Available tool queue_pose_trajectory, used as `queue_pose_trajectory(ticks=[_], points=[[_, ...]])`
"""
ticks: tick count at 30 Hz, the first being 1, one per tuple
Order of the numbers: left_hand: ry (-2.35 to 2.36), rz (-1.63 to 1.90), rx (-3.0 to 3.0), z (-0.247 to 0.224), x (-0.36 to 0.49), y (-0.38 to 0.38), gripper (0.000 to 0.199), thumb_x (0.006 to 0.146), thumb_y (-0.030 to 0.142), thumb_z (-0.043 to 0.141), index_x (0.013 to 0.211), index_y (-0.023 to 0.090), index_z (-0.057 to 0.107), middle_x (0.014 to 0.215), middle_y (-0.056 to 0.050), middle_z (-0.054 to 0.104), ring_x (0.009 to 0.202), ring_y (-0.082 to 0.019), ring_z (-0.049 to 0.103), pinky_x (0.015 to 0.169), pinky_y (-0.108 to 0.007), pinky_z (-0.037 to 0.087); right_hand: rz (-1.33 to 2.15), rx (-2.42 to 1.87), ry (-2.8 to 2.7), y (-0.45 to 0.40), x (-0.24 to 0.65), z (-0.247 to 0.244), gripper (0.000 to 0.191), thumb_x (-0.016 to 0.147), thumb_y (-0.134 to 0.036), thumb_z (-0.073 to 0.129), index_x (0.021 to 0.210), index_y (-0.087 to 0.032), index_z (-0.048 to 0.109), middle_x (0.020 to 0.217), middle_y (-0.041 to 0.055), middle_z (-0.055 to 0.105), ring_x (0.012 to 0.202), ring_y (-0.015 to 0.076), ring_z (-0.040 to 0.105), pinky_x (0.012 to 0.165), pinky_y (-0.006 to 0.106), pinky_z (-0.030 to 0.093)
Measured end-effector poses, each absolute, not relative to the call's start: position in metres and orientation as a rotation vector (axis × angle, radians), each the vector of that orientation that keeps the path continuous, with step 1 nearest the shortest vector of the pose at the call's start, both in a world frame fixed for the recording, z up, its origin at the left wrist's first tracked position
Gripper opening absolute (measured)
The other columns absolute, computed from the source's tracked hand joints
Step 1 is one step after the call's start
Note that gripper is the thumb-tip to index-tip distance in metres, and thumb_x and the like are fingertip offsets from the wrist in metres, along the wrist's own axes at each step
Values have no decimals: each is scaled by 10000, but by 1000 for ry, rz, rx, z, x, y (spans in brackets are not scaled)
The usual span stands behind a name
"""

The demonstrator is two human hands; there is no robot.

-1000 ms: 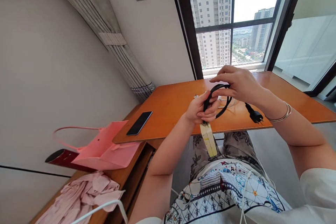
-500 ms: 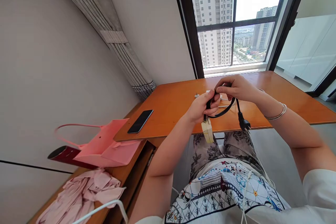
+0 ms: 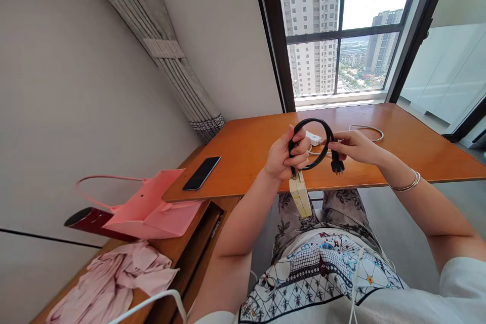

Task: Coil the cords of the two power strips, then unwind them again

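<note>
A black cable (image 3: pixel 318 120) is looped into a ring above the desk's front edge. My left hand (image 3: pixel 289 154) is closed round the left side of the coil. Below that fist hangs a pale yellow block (image 3: pixel 299 195), past the edge of the desk. My right hand (image 3: pixel 351 146) pinches the right side of the coil, just above the black plug (image 3: pixel 337 164), whose prongs point down. Behind the coil, a white adapter (image 3: pixel 313 138) with a white cable (image 3: pixel 375 131) lies on the desk.
The orange-brown wooden desk (image 3: pixel 243 147) bears a dark phone (image 3: pixel 201 173) at its left. A pink bag (image 3: pixel 152 207), a dark red cylinder (image 3: pixel 89 220) and pink cloth (image 3: pixel 114 281) sit on a lower cabinet. A window stands behind the desk.
My right hand has moved away from my left, down and right, to the cable near the plug. The coil now shows as a rounder loop, and the plug has shifted up and left.
</note>
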State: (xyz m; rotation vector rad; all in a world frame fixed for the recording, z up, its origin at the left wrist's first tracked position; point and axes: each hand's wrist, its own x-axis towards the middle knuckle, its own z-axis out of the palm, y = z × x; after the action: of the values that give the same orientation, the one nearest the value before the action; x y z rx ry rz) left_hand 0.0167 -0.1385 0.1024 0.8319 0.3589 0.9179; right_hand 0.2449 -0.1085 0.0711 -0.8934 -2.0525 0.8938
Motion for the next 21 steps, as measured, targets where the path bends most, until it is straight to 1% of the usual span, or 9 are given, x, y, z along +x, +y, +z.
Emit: queue_pose_trajectory(ticks=[2, 4, 7, 10, 12, 14, 16, 18, 21], points=[[347, 928, 842, 102, 17, -139, 482, 1030, 565, 368, 715, 212, 278, 526, 120, 174, 282, -7, 83, 329, -149, 98, 1007, -846, -1956, -106, 242, 65, 453, 837, -618, 682, 886, -173, 751, 706, 11, 626, 591, 126, 619, 572, 275, 518], [343, 939, 844, 102, 19, -139, 488, 1028, 568, 371, 711, 212, 269, 519, 122, 165, 283, -6, 74, 332, -150, 95, 1005, -790, -1818, -104, 236, 58, 430, 795, -607, 732, 859, -183, 757, 821, 35, 658, 661, 139, 661, 635, 297, 580], [340, 967, 841, 104, 21, -138, 494, 1031, 571, 355, 706, 213, 255, 511, 123, 145, 285, -8, 53, 334, -153, 84, 974, -731, -1615, -101, 221, 46, 411, 778, -607, 751, 875, -209, 775, 926, 48, 672, 752, 154, 681, 710, 326, 619], [331, 1003, 858, 103, 22, -138, 498, 1028, 578, 360, 704, 215, 250, 504, 123, 141, 285, -12, 51, 332, -154, 81, 1105, -662, -1436, -102, 205, 39, 428, 777, -630, 740, 908, -224, 773, 928, 45, 705, 798, 173, 693, 748, 344, 618], [327, 1019, 905, 101, 21, -138, 509, 1012, 588, 404, 701, 215, 253, 497, 124, 162, 286, -13, 67, 330, -153, 97, 1240, -590, -1319, -106, 197, 38, 451, 781, -652, 721, 928, -228, 765, 916, 42, 725, 776, 175, 700, 750, 350, 612], [331, 1017, 993, 98, 20, -139, 521, 987, 594, 468, 694, 214, 265, 489, 123, 202, 289, -13, 100, 330, -151, 132, 1322, -517, -1238, -110, 192, 38, 464, 767, -660, 728, 944, -231, 757, 948, 42, 737, 766, 175, 706, 763, 357, 610], [335, 1014, 1110, 95, 19, -139, 534, 947, 596, 552, 687, 209, 292, 488, 120, 255, 298, -12, 146, 337, -150, 173, 1318, -493, -1218, -115, 188, 40, 446, 706, -603, 812, 949, -236, 746, 986, 34, 739, 786, 173, 713, 791, 353, 605], [347, 1033, 1219, 92, 19, -140, 548, 891, 605, 636, 684, 204, 325, 499, 114, 304, 313, -10, 193, 349, -151, 205, 1275, -520, -1217, -120, 186, 41, 439, 647, -527, 884, 942, -237, 735, 966, 19, 736, 783, 160, 713, 797, 337, 594], [372, 1090, 1338, 91, 19, -139, 578, 811, 645, 708, 689, 198, 363, 530, 107, 341, 338, -6, 228, 365, -156, 220, 1224, -561, -1167, -125, 182, 42, 449, 626, -525, 895, 917, -228, 726, 906, 6, 730, 737, 143, 700, 761, 323, 584]])
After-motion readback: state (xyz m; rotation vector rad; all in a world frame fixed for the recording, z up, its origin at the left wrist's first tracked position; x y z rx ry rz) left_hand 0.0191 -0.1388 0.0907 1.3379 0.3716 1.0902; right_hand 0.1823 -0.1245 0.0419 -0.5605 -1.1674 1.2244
